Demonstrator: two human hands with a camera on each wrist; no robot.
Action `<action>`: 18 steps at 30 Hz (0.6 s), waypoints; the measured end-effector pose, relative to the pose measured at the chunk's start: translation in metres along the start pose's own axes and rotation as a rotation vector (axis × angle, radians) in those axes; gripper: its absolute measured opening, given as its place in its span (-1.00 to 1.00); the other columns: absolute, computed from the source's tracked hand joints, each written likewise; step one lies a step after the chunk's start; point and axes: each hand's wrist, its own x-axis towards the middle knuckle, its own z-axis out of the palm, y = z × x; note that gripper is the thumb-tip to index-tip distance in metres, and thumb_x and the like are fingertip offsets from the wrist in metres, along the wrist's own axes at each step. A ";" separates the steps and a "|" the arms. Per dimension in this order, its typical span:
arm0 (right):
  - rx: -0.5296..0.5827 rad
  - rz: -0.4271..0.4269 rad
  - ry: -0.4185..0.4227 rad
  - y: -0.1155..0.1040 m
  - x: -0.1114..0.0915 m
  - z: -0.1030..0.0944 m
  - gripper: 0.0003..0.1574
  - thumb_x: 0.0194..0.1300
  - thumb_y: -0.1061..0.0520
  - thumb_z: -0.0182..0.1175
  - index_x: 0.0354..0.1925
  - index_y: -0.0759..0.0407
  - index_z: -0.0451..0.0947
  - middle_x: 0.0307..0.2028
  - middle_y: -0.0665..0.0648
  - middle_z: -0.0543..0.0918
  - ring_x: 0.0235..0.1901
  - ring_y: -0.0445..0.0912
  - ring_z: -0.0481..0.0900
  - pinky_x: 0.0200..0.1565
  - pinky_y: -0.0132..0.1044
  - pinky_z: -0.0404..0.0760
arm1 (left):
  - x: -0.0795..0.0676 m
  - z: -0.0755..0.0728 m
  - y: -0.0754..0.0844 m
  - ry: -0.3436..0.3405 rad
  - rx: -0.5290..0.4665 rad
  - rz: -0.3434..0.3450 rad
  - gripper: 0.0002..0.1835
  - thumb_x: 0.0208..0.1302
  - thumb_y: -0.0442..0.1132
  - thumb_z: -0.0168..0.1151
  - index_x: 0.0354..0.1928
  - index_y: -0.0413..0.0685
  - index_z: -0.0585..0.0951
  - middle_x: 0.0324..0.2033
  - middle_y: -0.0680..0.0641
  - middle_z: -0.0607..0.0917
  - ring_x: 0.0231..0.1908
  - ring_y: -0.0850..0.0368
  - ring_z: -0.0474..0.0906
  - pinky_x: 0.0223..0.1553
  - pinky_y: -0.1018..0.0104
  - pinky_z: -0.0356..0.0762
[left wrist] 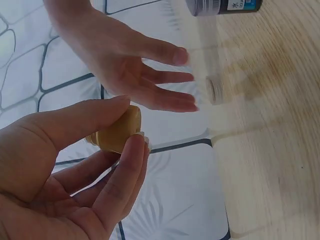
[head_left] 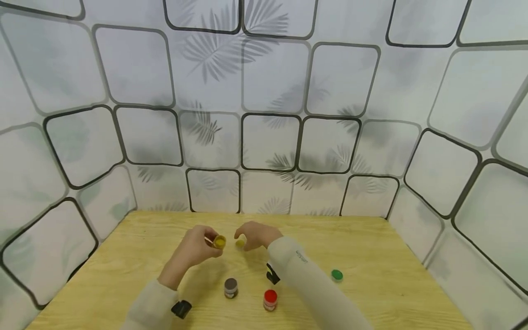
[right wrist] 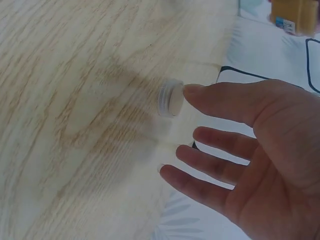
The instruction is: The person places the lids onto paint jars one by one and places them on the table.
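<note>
My left hand (head_left: pixel 200 246) pinches a small yellow paint jar (head_left: pixel 219 242) between thumb and fingers, above the table. The jar's lid is off, and its round mouth with yellow inside faces the head camera. In the left wrist view the jar (left wrist: pixel 119 131) is tilted onto its side. Just to the right, my right hand (head_left: pixel 256 234) hovers with fingers spread and relaxed, nothing in its grasp. A small round lid (right wrist: pixel 171 97) lies on the wood beside its thumb tip; from the head this lid (head_left: pixel 240 244) looks yellow.
Nearer the front of the wooden table (head_left: pixel 156 229) stand a jar with a dark grey lid (head_left: pixel 231 288) and a jar with a red lid (head_left: pixel 270 300). A green-lidded jar (head_left: pixel 337 275) is right of the right forearm. Patterned cloth (head_left: pixel 272 192) rises behind and at both sides.
</note>
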 end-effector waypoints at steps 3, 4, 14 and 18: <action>0.005 0.036 -0.006 0.000 0.002 0.002 -0.44 0.34 0.10 0.38 0.28 -0.14 0.60 0.36 -0.05 0.56 0.29 -0.09 0.54 0.19 -0.11 0.63 | -0.004 0.000 0.004 0.001 -0.011 0.006 -0.65 0.01 -0.39 0.58 -0.10 -0.26 0.74 -0.19 -0.16 0.79 -0.28 0.04 0.76 -0.31 0.16 0.74; 0.002 0.043 -0.006 0.001 0.003 0.003 -0.45 0.33 0.11 0.38 0.26 -0.14 0.61 0.34 -0.06 0.57 0.27 -0.10 0.56 0.16 -0.12 0.64 | -0.005 0.000 0.005 0.001 -0.014 0.010 -0.65 0.02 -0.39 0.58 -0.10 -0.26 0.74 -0.19 -0.16 0.79 -0.28 0.04 0.76 -0.31 0.17 0.74; 0.012 0.092 0.005 0.002 0.005 0.009 -0.57 0.27 0.13 0.46 0.10 -0.13 0.67 0.22 -0.02 0.65 0.05 -0.12 0.63 0.00 -0.11 0.67 | -0.012 0.005 0.011 -0.014 -0.052 0.030 -0.67 0.03 -0.40 0.58 -0.11 -0.25 0.74 -0.21 -0.14 0.79 -0.30 0.07 0.75 -0.32 0.21 0.74; -0.029 0.018 0.030 0.000 0.008 0.012 -0.58 0.30 0.19 0.42 0.10 -0.08 0.65 0.18 0.01 0.66 0.07 -0.11 0.62 0.06 -0.17 0.66 | -0.013 0.008 0.011 -0.028 -0.063 0.046 -0.67 0.04 -0.41 0.57 -0.11 -0.26 0.74 -0.22 -0.14 0.79 -0.30 0.07 0.74 -0.32 0.21 0.74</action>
